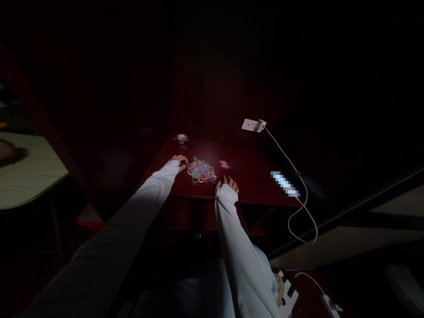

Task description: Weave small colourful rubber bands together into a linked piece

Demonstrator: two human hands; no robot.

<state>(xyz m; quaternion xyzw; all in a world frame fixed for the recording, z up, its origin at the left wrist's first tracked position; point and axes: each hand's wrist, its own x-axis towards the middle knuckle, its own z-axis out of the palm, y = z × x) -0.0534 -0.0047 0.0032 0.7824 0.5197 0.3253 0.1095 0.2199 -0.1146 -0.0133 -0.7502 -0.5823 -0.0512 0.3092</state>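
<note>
A loose pile of small pastel hair ties (pixel 202 171) lies on the dark red tabletop. At the left edge of the pile is my left hand (pixel 179 162), its fingers bent and apart, with nothing visible between them. My right hand (pixel 227 185) rests by the table's front edge, just right of the pile, fingers spread and pointing down at the surface. Beyond it sits a smaller separate cluster of pink hair ties (pixel 224 164). A clear round jar (pixel 181 140) with a lid stands at the back left, behind my left hand.
A white cable (pixel 281 150) runs from a charger in the wall socket (pixel 249 125) to a pixelated phone-like device (pixel 285 183) on the table's right side. A pale wooden table (pixel 33 172) stands at left. A power strip (pixel 330 305) lies low right. The room is dim.
</note>
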